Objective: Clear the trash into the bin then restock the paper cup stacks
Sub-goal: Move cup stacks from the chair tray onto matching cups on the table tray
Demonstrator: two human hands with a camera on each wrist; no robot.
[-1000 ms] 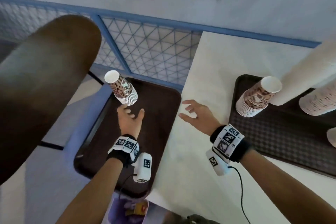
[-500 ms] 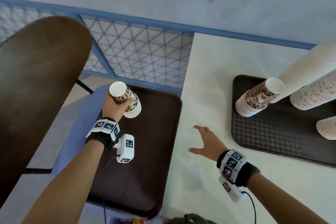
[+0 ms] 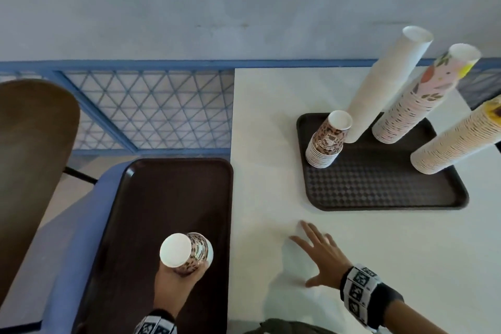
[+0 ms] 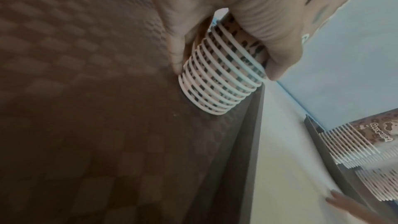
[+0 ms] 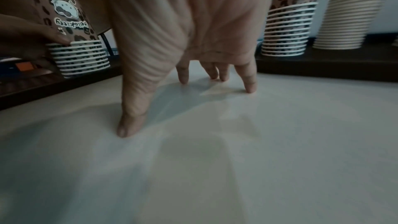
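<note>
The left hand (image 3: 173, 283) grips a short stack of leopard-print cups (image 3: 187, 253), thumb on one side and fingers on the other, closed around the printed wall just above the rims. The left wrist view shows the stack upside down, its lowest rim at or just off the left tray (image 3: 162, 198); whether it touches I cannot tell. The right hand (image 3: 322, 257) is open, fingers spread, fingertips (image 5: 249, 89) pressed on the white table (image 3: 271, 116), holding nothing.

The held stack sits at the near right corner of the left tray, just beside the table's edge. Its match, a second leopard stack (image 3: 326, 139), stands on the right tray (image 3: 379, 198), far and to the right, at that tray's far left corner. Just beside it on the right rises a tall white stack (image 3: 385, 84), then a floral stack (image 3: 423, 100) and a tan stack (image 3: 461, 138) nearer the right edge.

So the target lies up and to the right of the held cups, across the bare strip of table. Both stacks have their long axes upright, bottoms up, so the held one would likely need lifting above the other and lowering straight down over it. The right hand is nearer the target, yet the left has the cups, so the reach looks long and crosses over the right hand. No trash or bin shows.
</note>
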